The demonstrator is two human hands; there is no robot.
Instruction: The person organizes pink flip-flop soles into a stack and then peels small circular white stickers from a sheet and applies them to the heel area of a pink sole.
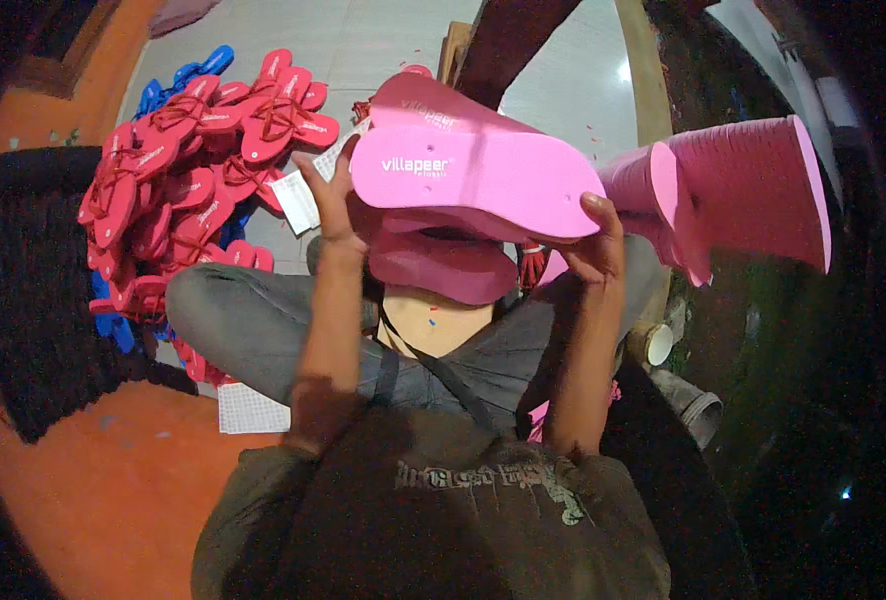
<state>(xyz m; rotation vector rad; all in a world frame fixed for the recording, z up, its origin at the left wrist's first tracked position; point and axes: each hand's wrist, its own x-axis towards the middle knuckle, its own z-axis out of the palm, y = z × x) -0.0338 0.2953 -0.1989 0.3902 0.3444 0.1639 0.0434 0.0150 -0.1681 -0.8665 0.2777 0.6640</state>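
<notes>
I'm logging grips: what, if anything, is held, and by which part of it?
A pink sandal sole, by its single-hole end, in the right hand, thumb on top. The left hand is at its printed end, its hold partly hidden.

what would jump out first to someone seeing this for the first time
Probably the bright pink foam soles in the middle, with the left hand at their left end and the right hand gripping their right end. Next, the heap of red flip-flops on the left, with some blue flip-flops showing at its edges. Then the long row of stacked pink pieces fanning out on the right.
</notes>
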